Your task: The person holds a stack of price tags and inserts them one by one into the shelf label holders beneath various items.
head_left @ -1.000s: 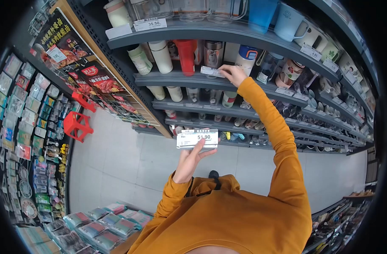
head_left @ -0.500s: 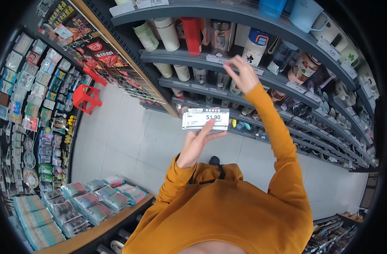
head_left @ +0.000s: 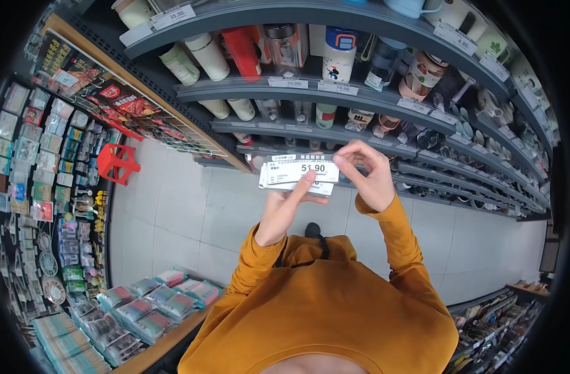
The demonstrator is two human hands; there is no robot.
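Observation:
A small stack of white price tags (head_left: 297,177) is in my left hand (head_left: 285,209), thumb on top and fingers beneath. The top tag reads 51.90 and lies slightly askew over the others. My right hand (head_left: 369,174) pinches the right end of that top tag between thumb and forefinger. Beyond my hands, a tag reading 79.00 (head_left: 338,88) sits in the shelf edge below a white bottle with a blue lid (head_left: 339,56). Left of it is another shelf tag (head_left: 288,83), under a clear glass bottle (head_left: 284,50).
Curved dark shelves (head_left: 397,103) with cups and bottles run across the front. A red stool (head_left: 118,164) stands on the tiled floor at the left. Packaged goods (head_left: 142,315) lie on a wooden-edged display at the lower left, and hanging goods line the far left.
My right hand has come down from the shelf edge to the tag stack and taken hold of the top tag's corner. The stack has fanned slightly, showing another tag beneath.

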